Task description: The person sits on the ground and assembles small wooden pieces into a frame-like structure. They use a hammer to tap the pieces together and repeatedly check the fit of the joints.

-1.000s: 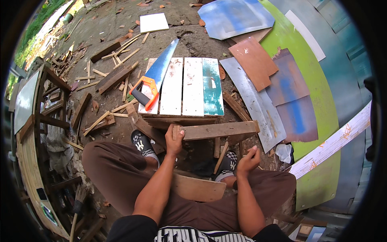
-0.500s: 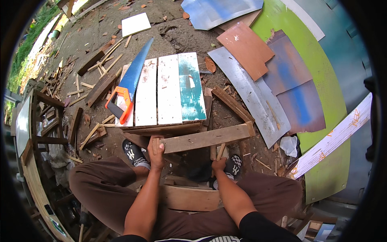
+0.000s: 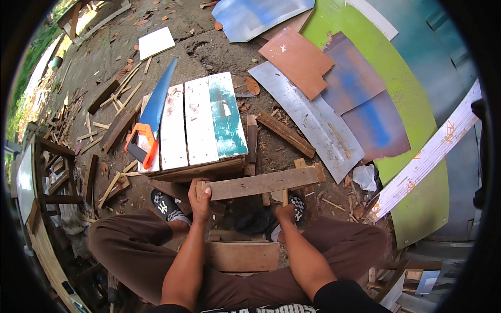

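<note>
My left hand [image 3: 200, 200] is closed around the left end of a worn wooden plank [image 3: 261, 185], its thumb on the face. The plank lies crosswise in front of my knees, with short wood pieces at both ends. My right hand [image 3: 285, 213] is closed around a thin pale wooden stick [image 3: 285, 197] below the plank; the stick's upper part is hidden behind it. Just beyond the plank stands a low bench [image 3: 201, 125] topped with white boards, one partly green. A handsaw [image 3: 156, 109] with a blue blade and orange handle lies along the bench's left side.
Loose wood offcuts [image 3: 117, 130] litter the ground on the left. Metal and board sheets [image 3: 308, 117] lie at the right, over a large green panel [image 3: 417, 203]. A white plank [image 3: 428, 151] slants across it. Between my legs is a wooden block [image 3: 242, 256].
The view has shifted, so the bench, saw and sheets sit farther left. My right hand and the stick have shifted slightly against the plank; both hands keep their holds.
</note>
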`<state>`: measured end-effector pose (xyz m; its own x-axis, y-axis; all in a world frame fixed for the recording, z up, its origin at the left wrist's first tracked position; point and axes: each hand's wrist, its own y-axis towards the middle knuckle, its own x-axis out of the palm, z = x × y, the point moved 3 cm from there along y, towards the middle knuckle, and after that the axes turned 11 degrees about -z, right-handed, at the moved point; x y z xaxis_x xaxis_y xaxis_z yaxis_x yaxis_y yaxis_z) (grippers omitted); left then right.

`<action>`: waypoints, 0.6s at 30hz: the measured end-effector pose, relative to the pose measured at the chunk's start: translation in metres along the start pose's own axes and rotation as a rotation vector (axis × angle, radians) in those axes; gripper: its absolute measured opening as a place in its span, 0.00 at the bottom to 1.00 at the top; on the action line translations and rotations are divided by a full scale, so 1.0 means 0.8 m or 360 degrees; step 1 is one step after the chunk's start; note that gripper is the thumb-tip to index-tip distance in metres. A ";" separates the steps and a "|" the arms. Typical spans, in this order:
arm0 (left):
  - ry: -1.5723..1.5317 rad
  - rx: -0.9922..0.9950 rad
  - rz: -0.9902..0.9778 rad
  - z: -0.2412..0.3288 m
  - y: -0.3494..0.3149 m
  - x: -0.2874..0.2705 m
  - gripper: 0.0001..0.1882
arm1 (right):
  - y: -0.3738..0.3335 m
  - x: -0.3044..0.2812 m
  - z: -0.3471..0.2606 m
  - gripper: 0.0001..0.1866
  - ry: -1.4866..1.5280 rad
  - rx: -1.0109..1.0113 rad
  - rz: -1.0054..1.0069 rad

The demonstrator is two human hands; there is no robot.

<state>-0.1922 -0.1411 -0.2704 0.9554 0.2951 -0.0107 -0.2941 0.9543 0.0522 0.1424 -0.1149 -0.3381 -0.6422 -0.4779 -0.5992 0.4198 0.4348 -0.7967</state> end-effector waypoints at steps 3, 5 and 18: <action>0.0006 -0.0004 0.0076 -0.002 -0.005 0.006 0.21 | -0.026 -0.029 0.008 0.20 -0.0290 -0.0117 -0.0009; 0.0011 0.0034 0.0120 -0.006 -0.004 0.003 0.19 | -0.037 -0.041 0.010 0.20 -0.0440 -0.0181 -0.0003; 0.0107 0.0082 0.0168 -0.001 -0.006 0.008 0.16 | -0.007 -0.019 0.032 0.21 0.0055 -0.0630 -0.0450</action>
<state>-0.1850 -0.1435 -0.2714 0.9149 0.3976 -0.0692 -0.3894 0.9148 0.1078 0.1663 -0.1296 -0.3270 -0.7196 -0.5965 -0.3554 -0.0459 0.5516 -0.8328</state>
